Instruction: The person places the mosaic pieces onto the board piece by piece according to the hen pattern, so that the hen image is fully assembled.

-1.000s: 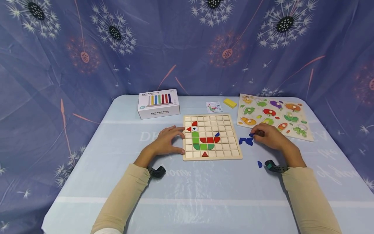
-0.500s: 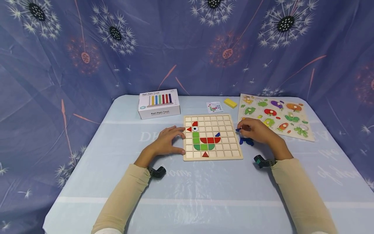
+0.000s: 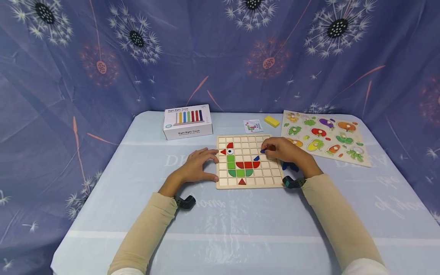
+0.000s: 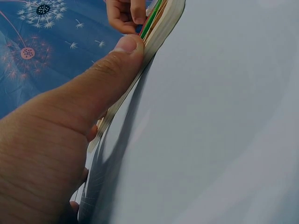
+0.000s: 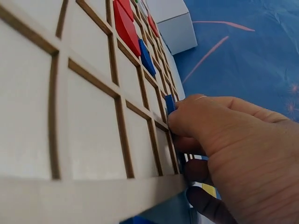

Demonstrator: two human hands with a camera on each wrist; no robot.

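A wooden grid board lies on the table with red, green and blue pieces set in a bird-like shape, a white eye piece among them. My left hand rests at its left edge, thumb against the rim near the lower corner, fingers spread farther up. My right hand pinches a small blue piece between thumb and fingers, close over a cell in the board's right part. Another blue piece sits just left of it, above the red row. Several loose blue pieces lie partly hidden under my right wrist.
Behind the board stand a white box, a small picture card and a yellow block. A vegetable peg puzzle board lies at the back right, partly behind my right hand. A patterned curtain hangs beyond the table.
My right hand has picked up a blue piece from the loose pile and carried it left over the board. My left hand has stayed at the board's left edge.
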